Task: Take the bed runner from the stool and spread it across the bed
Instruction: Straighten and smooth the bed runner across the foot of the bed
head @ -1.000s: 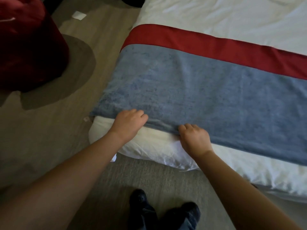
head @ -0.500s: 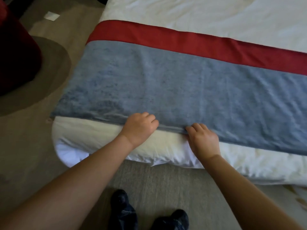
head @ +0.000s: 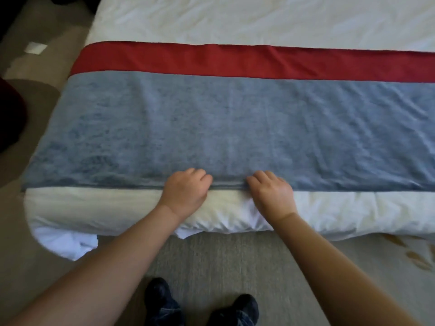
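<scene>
The bed runner (head: 235, 128), blue-grey with a red band along its far side, lies flat across the foot of the white bed (head: 259, 22) and runs off the frame's right edge. My left hand (head: 186, 191) and my right hand (head: 270, 194) sit side by side at the runner's near hem, fingers curled over the edge and gripping it. The cloth bunches slightly between the two hands. White duvet shows below the hem.
The red stool (head: 10, 118) is just visible at the left edge on a carpet with round patches. A white scrap (head: 35, 47) lies on the floor at the upper left. My dark shoes (head: 200, 307) stand on the grey carpet below the bed's edge.
Both hands have slid to the right along the near hem, and my view has moved right with them. The stool has nearly left the frame. The hands are now closer together.
</scene>
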Demonstrator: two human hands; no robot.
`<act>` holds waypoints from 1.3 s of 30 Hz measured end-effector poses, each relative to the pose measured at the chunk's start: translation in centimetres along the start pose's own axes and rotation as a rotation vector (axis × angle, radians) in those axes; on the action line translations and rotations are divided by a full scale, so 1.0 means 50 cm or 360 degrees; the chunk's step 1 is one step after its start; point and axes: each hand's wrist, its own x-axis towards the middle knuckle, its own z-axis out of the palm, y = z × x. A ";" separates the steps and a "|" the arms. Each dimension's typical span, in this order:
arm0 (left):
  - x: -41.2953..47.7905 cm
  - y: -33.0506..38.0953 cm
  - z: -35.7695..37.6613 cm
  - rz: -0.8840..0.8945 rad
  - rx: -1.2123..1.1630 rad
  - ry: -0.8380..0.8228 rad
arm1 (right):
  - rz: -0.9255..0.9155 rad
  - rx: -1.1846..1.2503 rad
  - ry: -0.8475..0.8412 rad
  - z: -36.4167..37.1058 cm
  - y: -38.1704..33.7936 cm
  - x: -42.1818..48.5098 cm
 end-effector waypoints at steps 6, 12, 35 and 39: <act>0.116 0.157 0.015 0.0225 0.0010 0.0139 | 0.0045 -0.0106 0.0001 -0.011 0.158 -0.090; 0.110 0.184 0.040 0.0248 -0.0033 0.0084 | -0.0112 -0.0112 -0.0090 -0.009 0.163 -0.101; 0.240 0.418 0.092 0.0074 -0.0131 0.0082 | -0.0153 -0.0099 -0.0105 -0.046 0.437 -0.223; 0.276 0.467 0.085 0.0044 -0.0090 0.0076 | -0.0110 -0.0073 -0.0141 -0.052 0.499 -0.242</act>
